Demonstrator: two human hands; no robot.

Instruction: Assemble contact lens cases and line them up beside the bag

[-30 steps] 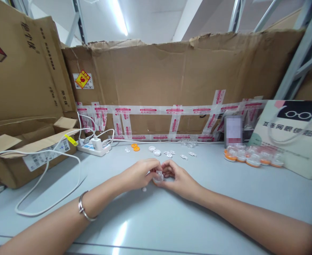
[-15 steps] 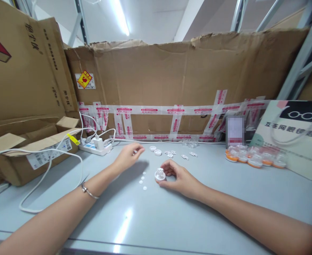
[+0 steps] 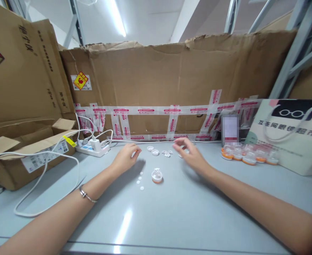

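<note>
A small round white piece with an orange base (image 3: 157,176) stands alone on the grey table, with a little white part rising from its middle. To its left lie several tiny white discs (image 3: 141,188). My left hand (image 3: 124,158) hovers left of two white ring-shaped caps (image 3: 155,152). Its thumb and fingertips are pinched together, and what they hold, if anything, is hidden. My right hand (image 3: 192,155) reaches toward the back with fingers apart, beside a small white part that it partly covers. Several small white shaped parts (image 3: 167,154) lie between the hands.
Several clear-topped pieces with orange bases (image 3: 249,157) sit together at the right, near a phone (image 3: 230,129) and a paper bag (image 3: 286,141). A power strip (image 3: 93,150), white cables and an open carton (image 3: 39,156) occupy the left. Large cardboard (image 3: 145,81) closes off the back.
My right hand has let go of the white-and-orange piece and moved back and right toward the small white parts. My left hand stays about where it was. The view has shifted slightly.
</note>
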